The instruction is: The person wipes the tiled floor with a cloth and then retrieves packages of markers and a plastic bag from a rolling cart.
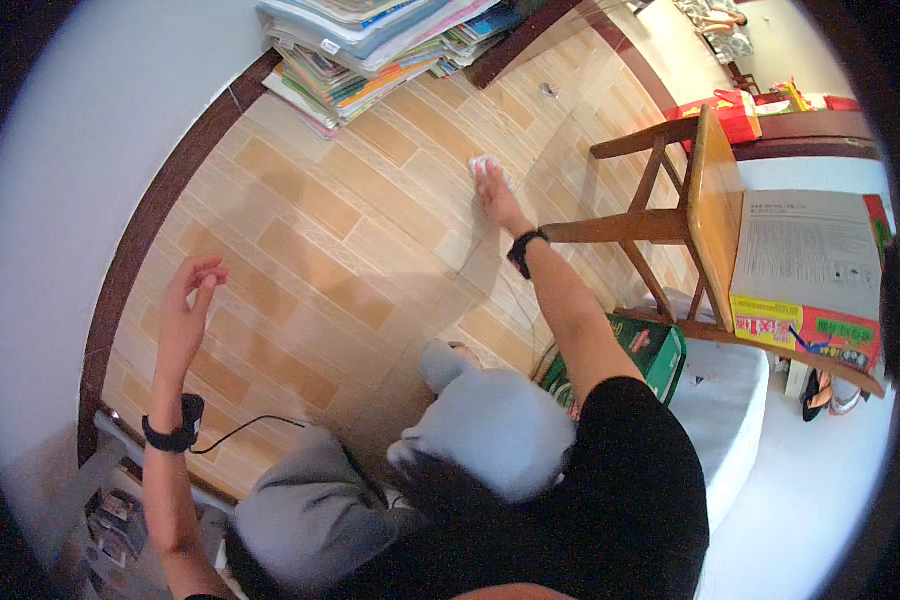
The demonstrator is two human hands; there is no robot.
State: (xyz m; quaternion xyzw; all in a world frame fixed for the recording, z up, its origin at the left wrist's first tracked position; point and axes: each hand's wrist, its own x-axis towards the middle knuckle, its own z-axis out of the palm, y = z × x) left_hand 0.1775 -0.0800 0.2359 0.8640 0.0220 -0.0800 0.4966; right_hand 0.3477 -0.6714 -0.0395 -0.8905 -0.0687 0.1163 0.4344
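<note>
My right hand (496, 196) reaches out over the tiled floor (330, 274), its fingers on a crumpled white tissue or cloth (484, 163). The tissue lies under and around the fingertips, against the tiles. My left hand (193, 289) is raised at the left, loosely curled, with a gap between thumb and fingers and nothing in it. Both wrists wear a black band; a thin black cable (247, 427) runs from the left one. My bent knees in grey trousers (315, 510) are below.
Stacked books and papers (360, 75) stand by the wall beyond my hands. A wooden stool (709, 217) is right of my right hand, with a green box (645, 352) near its legs. A printed sheet (806, 255) lies beside the stool. A small scrap (549, 90) lies on the far floor.
</note>
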